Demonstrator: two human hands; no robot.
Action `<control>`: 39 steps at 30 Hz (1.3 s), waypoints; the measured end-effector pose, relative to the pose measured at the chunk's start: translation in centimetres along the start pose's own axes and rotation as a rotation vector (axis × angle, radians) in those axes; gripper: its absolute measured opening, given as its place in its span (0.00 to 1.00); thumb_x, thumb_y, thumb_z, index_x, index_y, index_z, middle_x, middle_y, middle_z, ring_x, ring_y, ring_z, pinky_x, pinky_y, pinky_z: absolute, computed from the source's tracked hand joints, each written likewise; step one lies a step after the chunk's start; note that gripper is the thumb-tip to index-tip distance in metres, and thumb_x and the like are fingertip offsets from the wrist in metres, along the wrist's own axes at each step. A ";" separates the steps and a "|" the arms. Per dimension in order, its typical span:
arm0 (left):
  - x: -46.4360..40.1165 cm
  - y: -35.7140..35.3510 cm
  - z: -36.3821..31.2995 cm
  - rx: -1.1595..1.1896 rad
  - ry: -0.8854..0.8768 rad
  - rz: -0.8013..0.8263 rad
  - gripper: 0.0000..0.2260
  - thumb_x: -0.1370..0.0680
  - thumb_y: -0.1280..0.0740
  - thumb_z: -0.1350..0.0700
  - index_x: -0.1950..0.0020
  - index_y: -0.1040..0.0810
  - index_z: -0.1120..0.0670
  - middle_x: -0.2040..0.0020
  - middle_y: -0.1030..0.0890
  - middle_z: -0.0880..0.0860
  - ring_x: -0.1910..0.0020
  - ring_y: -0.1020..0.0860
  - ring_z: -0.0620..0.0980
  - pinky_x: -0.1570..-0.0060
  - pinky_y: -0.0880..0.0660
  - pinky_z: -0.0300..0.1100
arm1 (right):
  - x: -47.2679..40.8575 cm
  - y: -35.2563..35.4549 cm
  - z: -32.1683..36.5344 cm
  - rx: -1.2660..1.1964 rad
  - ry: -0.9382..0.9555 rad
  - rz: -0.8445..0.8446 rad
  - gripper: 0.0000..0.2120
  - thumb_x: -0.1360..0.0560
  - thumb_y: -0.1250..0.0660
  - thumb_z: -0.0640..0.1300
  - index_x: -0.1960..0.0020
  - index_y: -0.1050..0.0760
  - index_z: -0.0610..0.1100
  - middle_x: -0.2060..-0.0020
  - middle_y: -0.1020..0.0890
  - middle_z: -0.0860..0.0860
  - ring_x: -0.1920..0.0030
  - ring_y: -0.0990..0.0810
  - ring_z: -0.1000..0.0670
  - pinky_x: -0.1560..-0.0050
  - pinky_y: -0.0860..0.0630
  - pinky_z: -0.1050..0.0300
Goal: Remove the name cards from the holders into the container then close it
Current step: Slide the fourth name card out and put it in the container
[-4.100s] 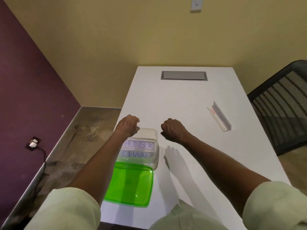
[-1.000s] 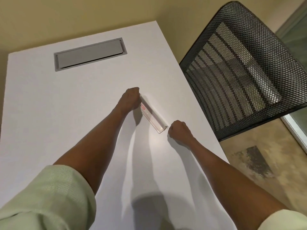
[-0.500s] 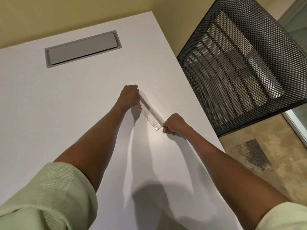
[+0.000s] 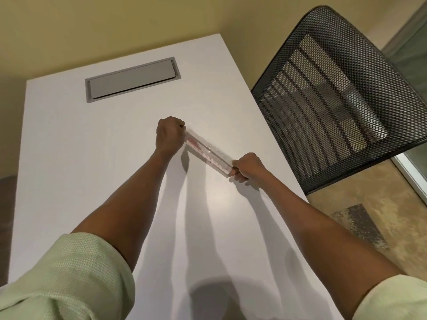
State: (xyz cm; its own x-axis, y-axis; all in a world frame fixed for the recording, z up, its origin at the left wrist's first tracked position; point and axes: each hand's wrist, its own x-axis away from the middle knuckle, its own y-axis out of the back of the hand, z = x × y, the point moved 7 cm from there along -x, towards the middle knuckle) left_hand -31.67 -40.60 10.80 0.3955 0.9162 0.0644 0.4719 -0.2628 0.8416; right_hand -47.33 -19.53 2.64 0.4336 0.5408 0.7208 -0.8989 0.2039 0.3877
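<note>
Your left hand (image 4: 169, 132) is closed on the far end of the holder (image 4: 208, 154), and your right hand (image 4: 246, 167) is closed on its near end, fingers (image 4: 235, 174) curled under and thumb side on top. You have the clear holder pinched between both fists, running on a slant from upper left to lower right. It sits over the right half of the table (image 4: 92, 169), not far from the right edge. Whether it is touching the tabletop or raised just above it, you cannot tell from the head view; a shadow lies on the table below and left of it.

Inside the holder a card (image 4: 196, 144) shows as a pale strip with reddish marks near your left hand; the lettering is too blurred to read. The card looks seated in the holder along its whole length.

Both your arms reach straight out over the table, forearms bare, with pale green sleeves (image 4: 69, 280) pushed up near the bottom corners of the view.

At the far end of the table a grey hatch (image 4: 131, 80) is set flush in the surface. A black mesh chair (image 4: 335, 93) stands just beside the right edge of the table, its back tilted toward you. The container is out of view.
</note>
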 end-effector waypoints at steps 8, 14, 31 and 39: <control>1.9 3.3 1.9 0.168 0.197 -0.106 0.06 0.27 0.30 0.62 0.53 0.15 0.62 0.52 0.15 0.60 0.56 0.19 0.59 0.53 0.23 0.43 | 1.2 0.9 1.7 -0.140 0.127 -0.096 0.09 0.25 0.38 0.40 0.63 0.24 0.42 0.69 0.19 0.46 0.71 0.29 0.46 0.69 0.33 0.56; 4.1 4.2 3.6 0.299 0.325 -0.144 0.09 0.29 0.27 0.65 0.49 0.15 0.60 0.51 0.15 0.56 0.51 0.17 0.54 0.47 0.21 0.44 | 1.9 1.6 2.7 0.007 0.262 -0.234 0.10 0.25 0.39 0.36 0.57 0.20 0.35 0.60 0.14 0.43 0.71 0.21 0.51 0.71 0.23 0.59; 11.0 0.0 8.5 0.413 0.443 -0.162 0.11 0.34 0.22 0.61 0.53 0.17 0.57 0.60 0.13 0.52 0.57 0.16 0.48 0.54 0.24 0.37 | 3.3 1.7 0.2 0.266 0.443 -0.451 0.12 0.28 0.36 0.42 0.59 0.27 0.31 0.66 0.22 0.36 0.64 0.28 0.39 0.65 0.29 0.52; 14.1 -3.0 9.1 0.341 0.448 -0.148 0.08 0.31 0.26 0.59 0.52 0.17 0.55 0.59 0.14 0.50 0.62 0.22 0.42 0.63 0.33 0.25 | 3.0 0.6 -3.1 0.346 0.446 -0.483 0.14 0.26 0.36 0.42 0.65 0.33 0.34 0.68 0.25 0.44 0.63 0.28 0.43 0.67 0.36 0.53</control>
State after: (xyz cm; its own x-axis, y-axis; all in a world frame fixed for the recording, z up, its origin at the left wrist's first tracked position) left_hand -20.34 -29.69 4.26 -0.0309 0.9698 0.2417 0.7532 -0.1364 0.6435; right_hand -46.77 -15.27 3.23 0.6425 0.7513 0.1511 -0.5120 0.2742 0.8141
